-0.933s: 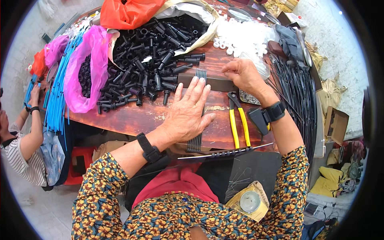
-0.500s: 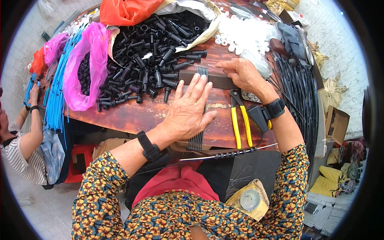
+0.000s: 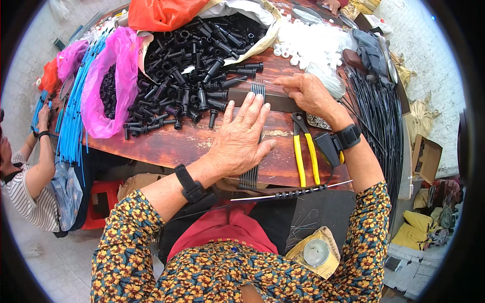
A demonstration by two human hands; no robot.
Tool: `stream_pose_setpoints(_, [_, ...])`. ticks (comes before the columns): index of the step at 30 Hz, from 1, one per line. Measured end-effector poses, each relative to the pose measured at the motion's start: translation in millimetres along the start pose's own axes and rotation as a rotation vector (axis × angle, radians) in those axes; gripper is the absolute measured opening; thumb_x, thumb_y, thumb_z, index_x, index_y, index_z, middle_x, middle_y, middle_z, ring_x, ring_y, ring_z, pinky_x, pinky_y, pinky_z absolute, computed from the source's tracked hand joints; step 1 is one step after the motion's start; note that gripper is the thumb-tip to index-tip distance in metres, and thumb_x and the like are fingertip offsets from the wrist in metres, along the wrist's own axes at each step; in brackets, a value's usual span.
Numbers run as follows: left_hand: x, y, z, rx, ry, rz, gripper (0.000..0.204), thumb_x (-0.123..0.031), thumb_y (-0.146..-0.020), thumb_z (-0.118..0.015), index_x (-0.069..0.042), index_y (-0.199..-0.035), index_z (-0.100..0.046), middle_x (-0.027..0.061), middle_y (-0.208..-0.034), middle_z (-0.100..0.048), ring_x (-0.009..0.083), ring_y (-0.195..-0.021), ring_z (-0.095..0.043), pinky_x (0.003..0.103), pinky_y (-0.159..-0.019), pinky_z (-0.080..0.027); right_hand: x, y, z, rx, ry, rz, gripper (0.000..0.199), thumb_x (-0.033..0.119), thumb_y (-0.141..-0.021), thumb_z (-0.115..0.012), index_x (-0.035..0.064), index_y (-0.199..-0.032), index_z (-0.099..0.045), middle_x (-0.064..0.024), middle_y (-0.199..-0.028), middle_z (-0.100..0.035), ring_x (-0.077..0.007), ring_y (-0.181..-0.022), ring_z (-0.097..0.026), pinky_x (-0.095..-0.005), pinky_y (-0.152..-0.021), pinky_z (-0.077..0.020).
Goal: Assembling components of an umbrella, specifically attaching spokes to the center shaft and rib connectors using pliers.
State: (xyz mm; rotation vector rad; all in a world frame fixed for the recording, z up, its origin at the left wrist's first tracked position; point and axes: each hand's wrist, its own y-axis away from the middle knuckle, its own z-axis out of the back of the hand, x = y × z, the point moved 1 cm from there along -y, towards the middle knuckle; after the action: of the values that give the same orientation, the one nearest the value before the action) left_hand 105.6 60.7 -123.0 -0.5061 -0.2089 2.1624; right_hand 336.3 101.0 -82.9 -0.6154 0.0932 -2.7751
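My left hand (image 3: pixel 242 134) lies flat with its fingers stretched over a row of thin black rods (image 3: pixel 248 179), pressing them side by side across a dark flat bar (image 3: pixel 278 101). The rods' far ends stick out past my fingertips. My right hand (image 3: pixel 310 96) rests by the bar's right end, thumb and forefinger pinched on a thin pale wire (image 3: pixel 268 82) that runs left across the rod ends. Just below that hand lie yellow-handled cutters (image 3: pixel 306 156). Along the table's near edge is a thin rod with black beads (image 3: pixel 298 193).
Loose black plastic tubes (image 3: pixel 202 96) heap beyond my left hand, beside a pink bag (image 3: pixel 96 111). White caps (image 3: pixel 308 43) lie at the back. Long black rods (image 3: pixel 379 126) stand at right. A tin (image 3: pixel 316 251) sits near my lap. A co-worker (image 3: pixel 38 177) handles blue rods at left.
My hands keep almost the same pose over the rods. The whole view has shifted slightly. Another person's hand has come into sight at the far top right.
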Motion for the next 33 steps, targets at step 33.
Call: stream_pose_setpoints(33, [1, 1, -1, -0.008, 0.02, 0.003, 0.075, -0.044, -0.089, -0.06, 0.0, -0.144, -0.035, 0.0218, -0.153, -0.026, 0.035, -0.145, -0.02, 0.055, -0.114, -0.016, -11, -23, -5, 0.071, -0.204, 0.114, 0.038, 0.0, -0.077, -0.052, 0.0044, -0.11, -0.069, -0.0237, -0.095, -0.068, -0.0336, -0.088, -0.068, -0.0377, -0.081, -0.0523])
